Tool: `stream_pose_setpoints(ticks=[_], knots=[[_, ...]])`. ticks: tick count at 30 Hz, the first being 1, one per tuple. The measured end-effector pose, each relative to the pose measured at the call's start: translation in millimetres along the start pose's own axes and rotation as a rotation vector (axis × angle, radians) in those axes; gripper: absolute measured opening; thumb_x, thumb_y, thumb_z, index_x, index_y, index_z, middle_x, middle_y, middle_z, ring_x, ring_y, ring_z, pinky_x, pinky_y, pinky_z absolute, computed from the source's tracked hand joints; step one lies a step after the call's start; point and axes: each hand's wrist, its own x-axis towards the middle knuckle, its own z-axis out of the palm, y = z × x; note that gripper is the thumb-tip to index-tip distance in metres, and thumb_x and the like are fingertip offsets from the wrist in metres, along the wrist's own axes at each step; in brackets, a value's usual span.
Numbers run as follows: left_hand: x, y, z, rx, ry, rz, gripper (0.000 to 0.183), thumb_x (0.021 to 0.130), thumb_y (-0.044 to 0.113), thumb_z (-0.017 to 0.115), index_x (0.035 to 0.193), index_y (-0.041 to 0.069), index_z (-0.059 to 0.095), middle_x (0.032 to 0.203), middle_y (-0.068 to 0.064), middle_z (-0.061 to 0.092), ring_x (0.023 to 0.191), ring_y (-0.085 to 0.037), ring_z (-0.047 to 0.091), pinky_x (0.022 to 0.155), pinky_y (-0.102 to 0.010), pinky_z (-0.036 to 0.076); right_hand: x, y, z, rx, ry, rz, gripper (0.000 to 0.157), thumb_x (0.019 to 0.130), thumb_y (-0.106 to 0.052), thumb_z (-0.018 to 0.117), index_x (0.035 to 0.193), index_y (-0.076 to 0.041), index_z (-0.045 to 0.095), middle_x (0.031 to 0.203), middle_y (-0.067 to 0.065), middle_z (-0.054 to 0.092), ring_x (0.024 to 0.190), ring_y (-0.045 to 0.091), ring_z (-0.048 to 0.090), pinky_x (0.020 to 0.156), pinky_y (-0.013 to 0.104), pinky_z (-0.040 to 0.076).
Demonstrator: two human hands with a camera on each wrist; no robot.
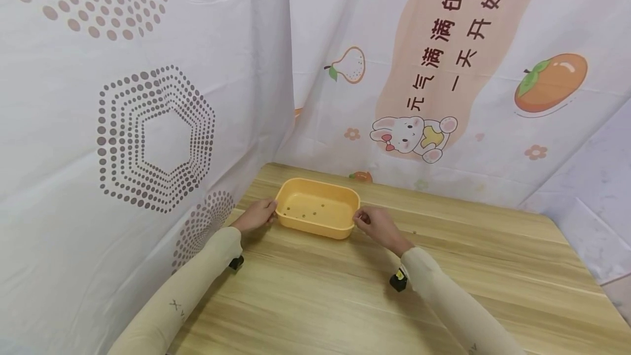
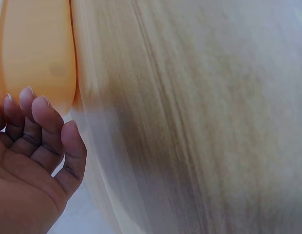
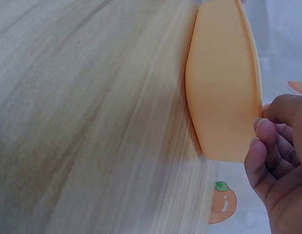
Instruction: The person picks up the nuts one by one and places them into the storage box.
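Observation:
A shallow yellow-orange plastic basin (image 1: 315,228) with rounded corners stands on the wooden table, several tiny dark round bits (image 1: 314,213) scattered over its floor. At its left end my left hand (image 1: 257,215) holds the rim. Curled fingers (image 2: 46,113) show against the basin's end wall in the left wrist view, the thumb mostly cut off by the frame edge. My right hand (image 1: 378,224) pinches the rim at the opposite end. In the right wrist view its bent fingers (image 3: 260,156) lie just outside the wall, with the index finger at the rim.
One tiny dark bit (image 1: 414,232) lies on the wooden table (image 1: 305,289), right of the right hand. A white patterned curtain (image 1: 162,245) hangs along the left side, and another printed cloth (image 1: 340,125) closes off the back. Black wrist cameras (image 1: 398,280) sit under both sleeves.

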Motion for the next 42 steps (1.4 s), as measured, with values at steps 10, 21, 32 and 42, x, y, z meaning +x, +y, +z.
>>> stream_pose_setpoints(ticks=[10, 21, 32, 42], knots=[[0.9, 0.6, 1.1, -0.007, -0.009, -0.006, 0.036, 0.114, 0.027, 0.037, 0.097, 0.006, 0.060, 0.076, -0.008, 0.058, 0.065, -0.017, 0.052, 0.059, -0.028, 0.044, -2.3, 1.9, -1.1, -0.004, 0.000, 0.020, 0.011, 0.100, -0.013, 0.069, 0.099, -0.004, 0.074, 0.077, -0.006, 0.066, 0.064, 0.007, 0.058, 0.056, 0.025, 0.050], [2.3, 0.8, 1.4, 0.002, -0.019, 0.011, 0.036, 0.115, 0.025, 0.035, 0.098, 0.005, 0.060, 0.076, -0.008, 0.058, 0.063, -0.017, 0.051, 0.060, -0.029, 0.044, -5.0, 6.0, -4.9, -0.019, 0.024, 0.012, 0.006, 0.099, -0.012, 0.071, 0.098, -0.007, 0.073, 0.078, -0.006, 0.066, 0.066, 0.008, 0.058, 0.058, 0.026, 0.050], [1.3, 2.3, 0.1, -0.003, -0.023, -0.006, 0.036, 0.115, 0.028, 0.035, 0.102, 0.005, 0.060, 0.078, -0.007, 0.058, 0.065, -0.017, 0.051, 0.060, -0.028, 0.044, -18.2, 30.0, -19.3, -0.069, 0.044, 0.058, 0.005, 0.096, -0.013, 0.075, 0.095, -0.009, 0.072, 0.080, -0.004, 0.067, 0.071, 0.009, 0.058, 0.065, 0.028, 0.050], [0.9, -0.2, 0.1, -0.025, -0.024, -0.006, 0.034, 0.115, 0.027, 0.035, 0.101, 0.006, 0.058, 0.079, -0.008, 0.058, 0.067, -0.018, 0.051, 0.061, -0.029, 0.045, -37.9, 66.2, -40.1, -0.098, 0.072, 0.111, 0.007, 0.097, -0.017, 0.075, 0.095, -0.010, 0.072, 0.083, -0.003, 0.069, 0.075, 0.011, 0.062, 0.069, 0.032, 0.052]])
